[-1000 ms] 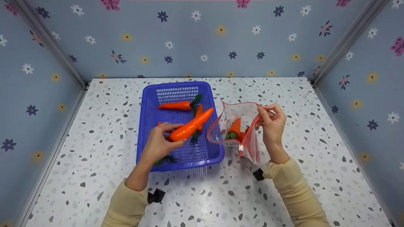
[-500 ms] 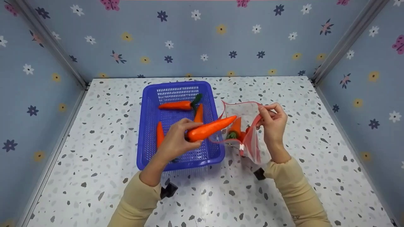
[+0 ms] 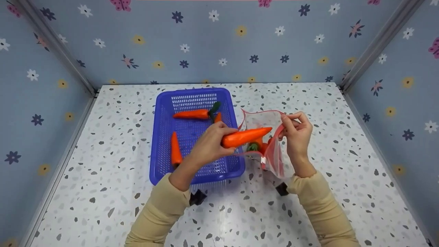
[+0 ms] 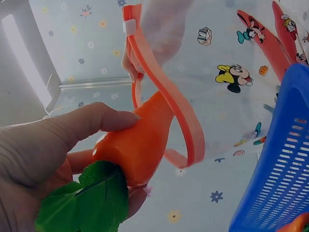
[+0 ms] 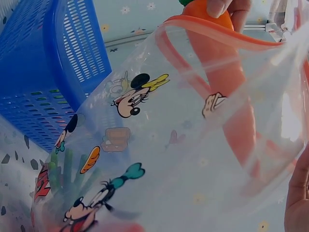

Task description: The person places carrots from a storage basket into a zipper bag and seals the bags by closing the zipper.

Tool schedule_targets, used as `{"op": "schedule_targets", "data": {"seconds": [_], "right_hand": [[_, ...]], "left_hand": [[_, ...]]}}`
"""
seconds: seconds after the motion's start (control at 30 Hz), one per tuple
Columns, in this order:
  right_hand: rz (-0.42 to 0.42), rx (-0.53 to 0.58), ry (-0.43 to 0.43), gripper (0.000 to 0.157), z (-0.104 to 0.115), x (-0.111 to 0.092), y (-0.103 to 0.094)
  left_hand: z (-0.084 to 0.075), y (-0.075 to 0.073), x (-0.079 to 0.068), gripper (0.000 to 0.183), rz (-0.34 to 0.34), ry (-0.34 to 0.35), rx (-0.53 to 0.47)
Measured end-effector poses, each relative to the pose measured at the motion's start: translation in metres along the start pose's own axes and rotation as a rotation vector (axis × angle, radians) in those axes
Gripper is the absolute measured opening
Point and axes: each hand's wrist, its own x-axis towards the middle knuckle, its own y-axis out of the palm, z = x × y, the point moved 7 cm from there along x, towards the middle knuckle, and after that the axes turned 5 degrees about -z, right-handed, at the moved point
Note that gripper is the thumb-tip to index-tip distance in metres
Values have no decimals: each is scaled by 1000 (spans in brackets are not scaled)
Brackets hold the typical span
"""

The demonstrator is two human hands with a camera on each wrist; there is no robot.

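Note:
In the head view my left hand point(image 3: 211, 142) grips an orange carrot point(image 3: 247, 136) by its thick end, thumb and fingers on either side. A green leaf point(image 4: 87, 198) hangs from that end in the left wrist view. The carrot's tip points right, over the mouth of a clear zip bag point(image 3: 274, 163) with a red rim. My right hand point(image 3: 297, 137) pinches the bag's right edge, keeping the mouth spread. Through the cartoon-printed plastic point(image 5: 159, 159), the right wrist view shows the carrot point(image 5: 217, 67) slanting down. Another carrot point(image 3: 253, 146) with green leaves lies in the bag.
A blue perforated basket point(image 3: 156, 137) stands left of the bag. Inside it are a carrot point(image 3: 192, 114) at the back, one point(image 3: 175, 151) at the left and one point(image 3: 218, 117) partly hidden by my left hand. Flowered walls enclose the speckled table point(image 3: 113, 164).
My left hand has carried the carrot rightward from above the basket to the bag's mouth, turning it nearer to level. The right hand and bag have hardly moved.

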Motion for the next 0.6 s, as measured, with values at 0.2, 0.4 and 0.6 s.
{"op": "schedule_targets", "data": {"seconds": [0.2, 0.4, 0.6], "right_hand": [[18, 37, 0, 9, -1, 0, 2], [19, 31, -2, 16, -1, 0, 2], [16, 39, 0, 16, 0, -1, 3]], "left_hand": [[-14, 7, 10, 44, 42, 12, 64], [-22, 16, 18, 42, 86, 29, 167], [-26, 21, 25, 42, 107, 27, 243]]}}
